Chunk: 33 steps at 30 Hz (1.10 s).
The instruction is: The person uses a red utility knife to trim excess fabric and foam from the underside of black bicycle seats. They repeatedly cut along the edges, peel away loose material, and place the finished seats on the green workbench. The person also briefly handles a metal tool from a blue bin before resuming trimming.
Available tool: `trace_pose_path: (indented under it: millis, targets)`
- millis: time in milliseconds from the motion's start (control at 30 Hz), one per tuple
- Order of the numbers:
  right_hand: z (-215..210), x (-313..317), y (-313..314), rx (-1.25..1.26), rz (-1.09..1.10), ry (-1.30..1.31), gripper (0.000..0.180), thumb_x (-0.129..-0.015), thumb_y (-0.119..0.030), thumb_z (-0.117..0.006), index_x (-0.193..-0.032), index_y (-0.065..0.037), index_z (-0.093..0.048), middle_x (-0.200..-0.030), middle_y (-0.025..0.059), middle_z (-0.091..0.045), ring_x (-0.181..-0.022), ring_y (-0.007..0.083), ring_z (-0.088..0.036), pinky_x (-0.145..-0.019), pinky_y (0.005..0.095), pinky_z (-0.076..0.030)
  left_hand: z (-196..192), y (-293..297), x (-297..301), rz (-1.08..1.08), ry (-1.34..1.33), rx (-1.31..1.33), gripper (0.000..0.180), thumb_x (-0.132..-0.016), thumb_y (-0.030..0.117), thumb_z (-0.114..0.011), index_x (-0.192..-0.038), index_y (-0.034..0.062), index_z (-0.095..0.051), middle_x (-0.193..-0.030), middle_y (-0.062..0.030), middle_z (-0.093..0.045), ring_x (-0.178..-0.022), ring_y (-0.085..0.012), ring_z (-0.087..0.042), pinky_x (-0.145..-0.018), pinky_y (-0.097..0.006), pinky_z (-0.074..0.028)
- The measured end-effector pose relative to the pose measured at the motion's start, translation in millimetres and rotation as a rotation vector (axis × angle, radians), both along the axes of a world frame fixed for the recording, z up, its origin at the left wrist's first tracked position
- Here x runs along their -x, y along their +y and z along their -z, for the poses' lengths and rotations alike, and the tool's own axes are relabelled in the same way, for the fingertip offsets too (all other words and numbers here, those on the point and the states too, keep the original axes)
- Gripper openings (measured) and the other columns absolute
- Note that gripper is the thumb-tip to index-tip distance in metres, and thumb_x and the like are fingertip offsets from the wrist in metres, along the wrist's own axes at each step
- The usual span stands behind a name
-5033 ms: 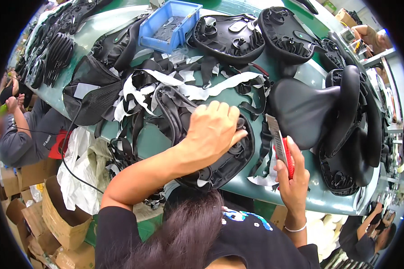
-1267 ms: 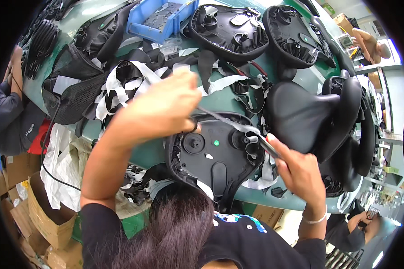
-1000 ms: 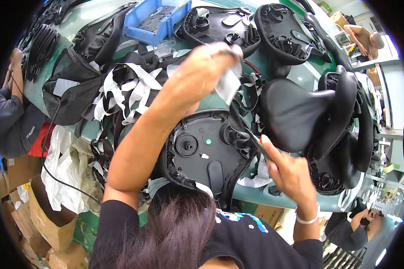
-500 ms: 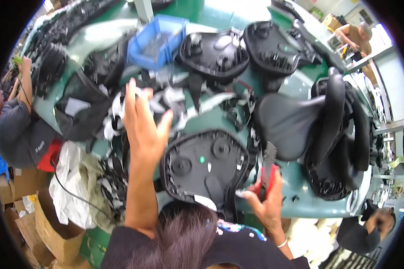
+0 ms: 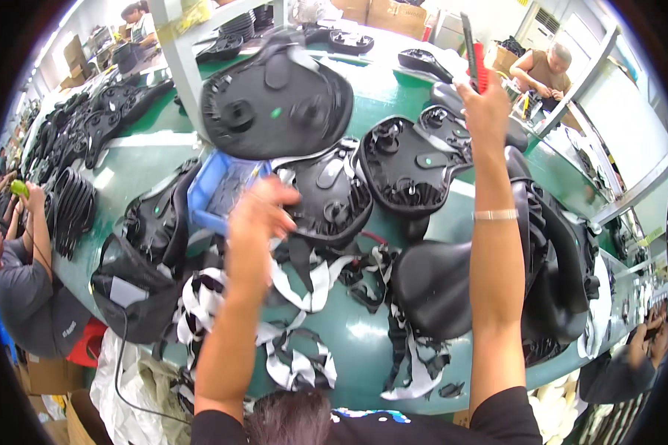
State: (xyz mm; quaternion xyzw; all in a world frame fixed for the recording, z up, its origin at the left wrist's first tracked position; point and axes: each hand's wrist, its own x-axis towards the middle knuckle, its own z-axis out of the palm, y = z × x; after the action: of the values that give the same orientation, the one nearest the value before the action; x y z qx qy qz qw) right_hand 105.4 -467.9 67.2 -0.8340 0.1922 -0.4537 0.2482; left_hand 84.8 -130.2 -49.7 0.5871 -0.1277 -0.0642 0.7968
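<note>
Showing beyond the left hand, the blurred saddle seems untouched.

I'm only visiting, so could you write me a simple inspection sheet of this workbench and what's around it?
Surface: glossy green bench, partly covered.
Job's things: red-handled knife, blade exposed; blurred black saddle, underside showing, by a pale post.
Clutter: black and white scraps; other saddles; blue bin with dark pieces inside.
Hands: left hand blurred, fingers open, near the bin; right hand raised, gripping the knife.
Cables: one dark cable, running down over white sacking.
Surroundings: co-workers at left and upper right; cardboard boxes.
</note>
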Motion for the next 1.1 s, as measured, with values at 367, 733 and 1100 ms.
trace_pose_path:
  millis: [367,733,1100]
  targets:
    - [171.2,-29.0,-317.5,-0.368,0.596,0.768,0.04,-0.08,-0.03,-0.06,-0.106,0.0,-0.066,-0.116,0.0221,-0.062,-0.113,0.0363,-0.057,-0.093,0.042,-0.046,85.9,-67.3,55.0,0.187,-0.351,-0.436,0.013,-0.083,0.016,-0.067,-0.082,0.0026,-0.067,-0.069,-0.011,-0.066,-0.056,-0.0236,-0.064,-0.052,-0.032,-0.049]
    - [2.1,-87.4,-160.1,0.025,0.196,0.49,0.042,-0.07,-0.03,-0.065,-0.101,-0.002,-0.064,-0.084,0.0228,-0.067,-0.086,0.0349,-0.067,-0.074,0.0432,-0.051,81.0,-56.3,48.3,0.136,-0.384,-0.353,0.017,-0.088,0.014,-0.063,-0.081,-0.0018,-0.063,-0.069,-0.0112,-0.061,-0.059,-0.0189,-0.058,-0.056,-0.03,-0.046]
    - [50.5,144.8,119.7,-0.183,-0.888,0.364,0.021,-0.076,-0.003,-0.061,-0.096,-0.001,-0.054,-0.075,0.0069,-0.055,-0.069,0.014,-0.055,-0.067,0.0271,-0.046,-8.0,41.1,69.5,0.276,0.544,0.321,0.056,-0.091,0.047,-0.052,-0.121,0.0006,-0.053,-0.11,-0.0136,-0.062,-0.099,-0.0223,-0.061,-0.089,-0.038,-0.05]
